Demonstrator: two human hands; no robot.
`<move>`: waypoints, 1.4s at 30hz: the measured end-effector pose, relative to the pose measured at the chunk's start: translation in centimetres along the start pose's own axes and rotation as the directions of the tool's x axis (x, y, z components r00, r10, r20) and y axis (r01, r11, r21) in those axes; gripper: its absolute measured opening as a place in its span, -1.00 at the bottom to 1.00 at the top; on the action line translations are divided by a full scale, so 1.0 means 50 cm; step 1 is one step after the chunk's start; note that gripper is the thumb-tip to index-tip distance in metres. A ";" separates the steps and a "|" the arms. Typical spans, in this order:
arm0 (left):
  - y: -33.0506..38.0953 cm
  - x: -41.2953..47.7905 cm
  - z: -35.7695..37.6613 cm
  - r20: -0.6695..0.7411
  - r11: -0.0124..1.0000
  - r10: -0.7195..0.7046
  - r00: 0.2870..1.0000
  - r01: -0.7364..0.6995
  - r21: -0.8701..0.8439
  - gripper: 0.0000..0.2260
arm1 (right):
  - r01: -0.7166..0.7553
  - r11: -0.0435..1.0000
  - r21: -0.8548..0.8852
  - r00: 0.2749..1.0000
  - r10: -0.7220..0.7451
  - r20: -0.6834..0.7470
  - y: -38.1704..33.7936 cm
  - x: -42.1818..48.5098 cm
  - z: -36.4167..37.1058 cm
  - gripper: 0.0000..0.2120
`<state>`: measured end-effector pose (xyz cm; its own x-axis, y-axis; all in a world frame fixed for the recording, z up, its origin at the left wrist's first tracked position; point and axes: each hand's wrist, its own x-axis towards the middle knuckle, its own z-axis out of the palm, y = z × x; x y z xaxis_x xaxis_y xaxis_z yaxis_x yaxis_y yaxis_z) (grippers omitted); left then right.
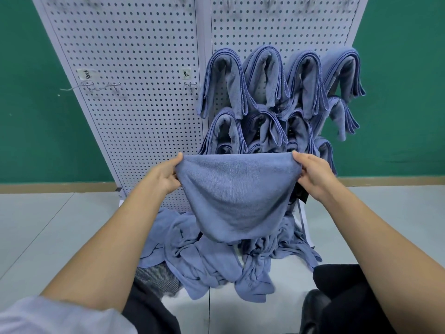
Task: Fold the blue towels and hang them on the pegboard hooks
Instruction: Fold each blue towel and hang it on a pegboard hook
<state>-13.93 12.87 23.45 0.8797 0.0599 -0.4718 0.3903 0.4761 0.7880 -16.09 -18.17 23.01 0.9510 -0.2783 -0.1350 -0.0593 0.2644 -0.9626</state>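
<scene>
Head, hands: left hand (166, 175), right hand (313, 174) pinch blue towel (238, 196) by its 2 top corners.
Fold: keep edge between pinches taut, level.

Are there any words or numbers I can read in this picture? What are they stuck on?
"红", handwritten, as best it reads: right label on the pegboard, above a bare hook.
Too blurred to read: handwritten left label on the same pegboard.
No writing shows on the held blue towel or the hung towels.
</scene>
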 end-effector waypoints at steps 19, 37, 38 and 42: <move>0.008 0.007 -0.035 -0.007 0.840 0.365 0.931 -0.326 0.434 -0.79 | 0.094 0.969 -0.230 0.995 -0.096 0.000 0.007 0.004 -0.034 -0.79; 0.058 -0.002 -0.094 0.259 0.799 0.377 0.889 -0.454 0.395 -0.86 | 0.144 0.942 -0.304 0.957 -0.055 0.284 -0.011 -0.004 -0.033 -0.86; 0.062 -0.002 -0.097 0.247 0.835 0.360 0.900 -0.429 0.344 -0.86 | 0.070 0.969 -0.236 0.951 0.006 0.308 -0.010 -0.003 -0.032 -0.86; 0.053 0.000 -0.088 0.092 0.929 0.230 0.969 -0.247 0.277 -0.86 | -0.141 0.979 -0.150 0.970 0.166 0.177 -0.002 -0.004 -0.007 -0.89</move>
<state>-14.11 18.02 23.81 0.9670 0.0866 -0.2396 0.2207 0.1848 0.9577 -16.39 -18.45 23.05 0.9663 -0.0627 -0.2497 -0.2373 0.1594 -0.9583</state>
